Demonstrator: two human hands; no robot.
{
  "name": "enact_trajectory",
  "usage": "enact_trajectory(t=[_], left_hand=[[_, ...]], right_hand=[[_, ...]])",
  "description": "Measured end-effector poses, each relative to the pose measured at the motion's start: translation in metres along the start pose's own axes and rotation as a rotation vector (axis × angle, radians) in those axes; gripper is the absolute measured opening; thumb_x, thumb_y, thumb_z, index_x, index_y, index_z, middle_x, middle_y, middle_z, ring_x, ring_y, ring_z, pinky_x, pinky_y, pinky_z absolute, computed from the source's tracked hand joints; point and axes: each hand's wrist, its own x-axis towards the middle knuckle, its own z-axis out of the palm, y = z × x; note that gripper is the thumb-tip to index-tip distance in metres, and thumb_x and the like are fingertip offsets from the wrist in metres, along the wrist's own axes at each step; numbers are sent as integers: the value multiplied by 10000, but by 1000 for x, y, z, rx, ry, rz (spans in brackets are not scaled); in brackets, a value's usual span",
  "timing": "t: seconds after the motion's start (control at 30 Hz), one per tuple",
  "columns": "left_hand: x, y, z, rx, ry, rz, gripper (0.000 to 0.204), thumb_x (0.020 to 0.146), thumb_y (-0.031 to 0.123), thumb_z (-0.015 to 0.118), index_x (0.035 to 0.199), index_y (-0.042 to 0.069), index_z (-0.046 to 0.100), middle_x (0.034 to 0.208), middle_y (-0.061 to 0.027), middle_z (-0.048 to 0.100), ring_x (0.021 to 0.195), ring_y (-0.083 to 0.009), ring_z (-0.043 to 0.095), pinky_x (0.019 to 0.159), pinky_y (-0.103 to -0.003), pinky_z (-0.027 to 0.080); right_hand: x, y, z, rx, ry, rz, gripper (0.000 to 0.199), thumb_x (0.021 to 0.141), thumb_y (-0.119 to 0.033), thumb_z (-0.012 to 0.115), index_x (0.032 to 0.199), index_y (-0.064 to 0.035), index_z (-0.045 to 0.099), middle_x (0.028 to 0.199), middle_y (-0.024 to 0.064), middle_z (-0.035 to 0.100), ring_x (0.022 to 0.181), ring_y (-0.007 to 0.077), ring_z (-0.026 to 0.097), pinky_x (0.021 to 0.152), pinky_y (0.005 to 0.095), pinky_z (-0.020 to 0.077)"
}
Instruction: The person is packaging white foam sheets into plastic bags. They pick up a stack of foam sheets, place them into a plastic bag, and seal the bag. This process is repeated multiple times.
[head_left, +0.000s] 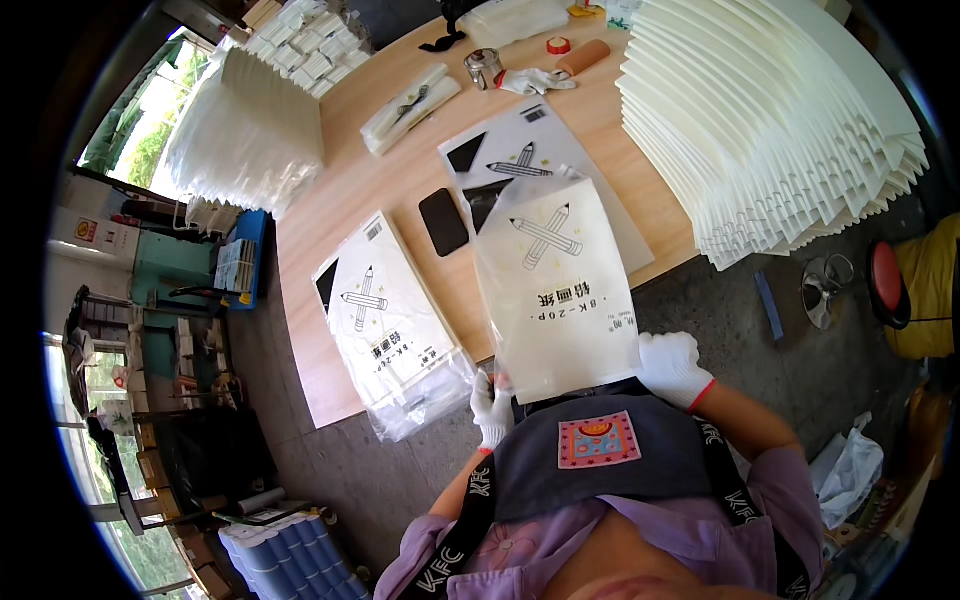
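2 white knitted gloves with red cuffs, worn on the left hand (491,408) and right hand (671,368), lilac floral shirt, dark apron with lettered straps, colourful square chest patch

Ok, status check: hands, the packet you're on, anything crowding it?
Both gloved hands gripping: left hand, right hand. Clear-bagged paper pad held by its near end over the table edge. Finished packets and black phone alongside, nothing blocking.
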Motion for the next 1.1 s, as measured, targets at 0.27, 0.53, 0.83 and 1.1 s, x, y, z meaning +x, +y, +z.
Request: enact_trajectory(t=[0.27,0.53,0.83,1.1], left_hand=[[-35,32,-31,408,-349,139,240,927,167,554,714,68,504,642,38,497,609,-58,427,551,-221,353],[6,-11,-12,-50,-197,-217,510,865,35,593,1304,43,333,902,-109,594,787,-168,630,646,-310,564],[48,-53,15,226,-84,15,570,770,-23,587,1318,30,440,755,-18,508,600,-94,435,561,-262,421],[47,-24,27,-160,-61,-166,412,824,-39,542,1234,-3,524,848,-15,609,689,-73,544,632,-211,468]], right_hand=[[-37,-5,-8,72,-256,-10,182,754,-190,548,669,-47,621,624,124,643,470,258,624,386,447,436],[13,39,-11,488,-343,60,397,876,-324,445,731,-38,680,694,86,687,591,203,659,585,334,515],[153,87,-1,813,-385,364,471,854,-503,534,967,-65,665,804,106,700,723,222,678,680,342,517],[253,87,59,1000,233,333,691,788,-463,651,1242,35,501,1162,199,616,1042,267,611,878,371,467]])
